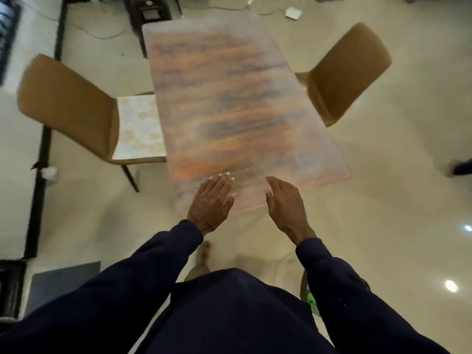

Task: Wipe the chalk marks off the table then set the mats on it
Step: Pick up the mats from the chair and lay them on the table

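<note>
A long table [229, 103] with an orange and grey streaked top runs away from me; the view is blurred and I cannot make out chalk marks on it. Pale patterned mats [139, 127] lie on the seat of the brown chair [66, 103] at the table's left. My left hand [212, 203] hovers flat over the table's near end with straight fingers and holds nothing. My right hand [287, 203] is beside it over the near edge, fingers relaxed, empty.
A second brown chair [350, 72] stands at the table's right. A dark stool [153, 11] is beyond the far end, with cables and a white box [293, 13] on the floor. A grey mat [61, 284] lies on the floor at my left.
</note>
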{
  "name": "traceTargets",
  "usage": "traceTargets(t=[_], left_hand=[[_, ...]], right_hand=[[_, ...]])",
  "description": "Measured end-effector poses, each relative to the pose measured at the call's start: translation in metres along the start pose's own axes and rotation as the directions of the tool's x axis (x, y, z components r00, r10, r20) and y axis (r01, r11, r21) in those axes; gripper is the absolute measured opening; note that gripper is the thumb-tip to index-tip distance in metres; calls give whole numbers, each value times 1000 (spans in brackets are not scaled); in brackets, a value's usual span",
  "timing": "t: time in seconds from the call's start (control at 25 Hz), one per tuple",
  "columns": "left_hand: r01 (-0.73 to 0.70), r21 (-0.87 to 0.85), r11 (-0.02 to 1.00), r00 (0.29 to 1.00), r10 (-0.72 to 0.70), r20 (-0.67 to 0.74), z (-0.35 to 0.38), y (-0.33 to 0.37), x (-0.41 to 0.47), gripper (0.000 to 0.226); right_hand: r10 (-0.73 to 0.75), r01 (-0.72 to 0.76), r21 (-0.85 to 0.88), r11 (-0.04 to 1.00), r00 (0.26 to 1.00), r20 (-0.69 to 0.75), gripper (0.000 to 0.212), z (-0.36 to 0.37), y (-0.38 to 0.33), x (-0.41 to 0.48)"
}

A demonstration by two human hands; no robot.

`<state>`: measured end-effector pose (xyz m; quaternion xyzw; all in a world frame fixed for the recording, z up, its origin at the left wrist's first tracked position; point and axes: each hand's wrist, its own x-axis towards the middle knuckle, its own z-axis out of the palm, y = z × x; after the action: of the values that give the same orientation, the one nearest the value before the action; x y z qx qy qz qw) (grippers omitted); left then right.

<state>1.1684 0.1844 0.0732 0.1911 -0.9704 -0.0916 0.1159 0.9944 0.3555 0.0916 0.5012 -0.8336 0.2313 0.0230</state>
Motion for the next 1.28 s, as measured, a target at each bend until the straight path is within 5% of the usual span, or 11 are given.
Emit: traceTargets(t=[0.32,0.56,0.76,1.08,1.28], left_hand=[[214,58,975,975,-209,-82,-40,-196,-36,52],[457,-68,887,874,-462,-152,-72,-360,-55,53],[485,-32,874,867,-485,-113,-99,-473,-55,54],[231,83,969,967,-238,86,-63,-613,51,61],[47,79,996,995,-54,84,-28,-685,136,52]], right_hand=[[-191,188,44,981,977,93,36,105,-131,118],[-104,87,106,991,981,166,28,188,-249,200],[-40,15,114,993,976,214,34,240,-317,269],[97,-119,126,985,981,169,32,338,-317,378],[313,-335,101,937,930,191,32,404,-311,420]])
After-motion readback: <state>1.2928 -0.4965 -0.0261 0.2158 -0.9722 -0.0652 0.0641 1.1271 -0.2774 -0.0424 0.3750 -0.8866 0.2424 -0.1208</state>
